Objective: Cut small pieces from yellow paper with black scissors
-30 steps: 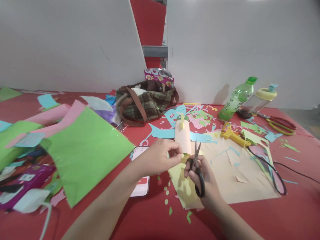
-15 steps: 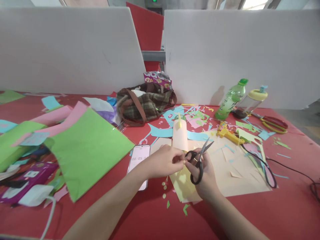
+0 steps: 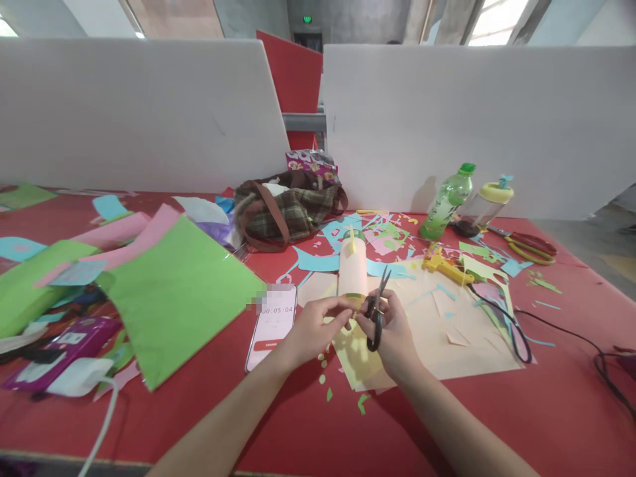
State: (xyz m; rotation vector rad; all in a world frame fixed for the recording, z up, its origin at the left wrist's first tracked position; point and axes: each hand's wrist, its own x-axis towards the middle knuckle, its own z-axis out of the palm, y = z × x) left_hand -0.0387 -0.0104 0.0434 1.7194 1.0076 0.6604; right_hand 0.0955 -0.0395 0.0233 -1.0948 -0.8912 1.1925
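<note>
Paper scrap: we pinch a small yellow-green paper scrap (image 3: 354, 306) between both hands, low over the yellow sheet (image 3: 360, 361) on the red table (image 3: 447, 424).
Left hand: our left hand (image 3: 313, 328) closes thumb and forefinger on the scrap's near-left edge, the other fingers curled under.
Right hand: our right hand (image 3: 392, 331) is closed through the loops of the black scissors (image 3: 375, 311); the blades stand nearly together, tips pointing up and away just right of the pinch.
Handling: we judge the scrap feather-light, thin and floppy; it will bend or tear if tugged, and slides easily between dry fingers.
Where to hold: we think the best hold is close beside the blades, so the paper stays taut and flat.
Beyond the grip: a paper-wrapped tube (image 3: 352, 268) stands upright just behind our fingers.
Left of the grip: a phone (image 3: 273, 324) lies flat, near our left wrist.
Below the grip: small paper bits (image 3: 325, 381) dot the cloth.
</note>
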